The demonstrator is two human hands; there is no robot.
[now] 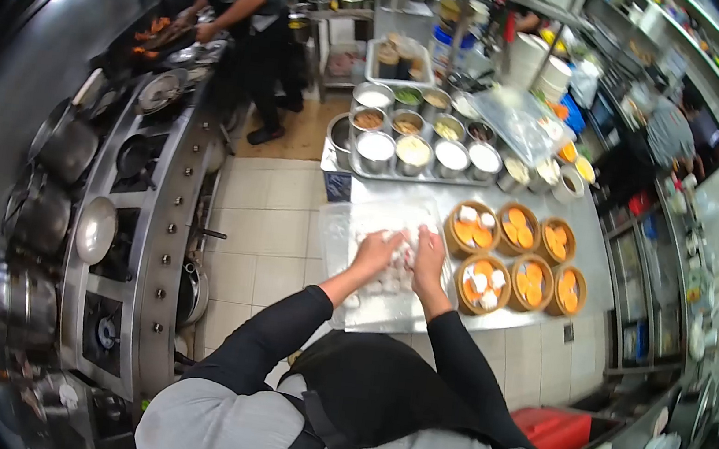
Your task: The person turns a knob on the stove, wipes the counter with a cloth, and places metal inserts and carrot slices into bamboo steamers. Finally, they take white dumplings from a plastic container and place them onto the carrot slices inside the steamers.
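A pale, plastic-lined tray (358, 313) lies on the steel table in front of me, with small whitish pieces (393, 282) on it that look like dumplings. Over its left part is my left hand (377, 253), fingers curled and pressed together. My right hand (428, 259) is a short way to the right, also closed, with its fingertips pointing down at the tray. What either hand pinches is too small and blurred to make out. Right of the tray stand several round steamer baskets (482, 285) with orange slices inside. White dumplings (481, 283) sit on the slices in two baskets.
Behind the tray, several metal containers (376, 147) of ingredients stand in a metal tray. A crumpled clear plastic sheet (522, 123) lies beyond the baskets. On my left runs a stove (135, 288) with pans. One person (246, 16) works at a wok; another (671, 136) stands at the right.
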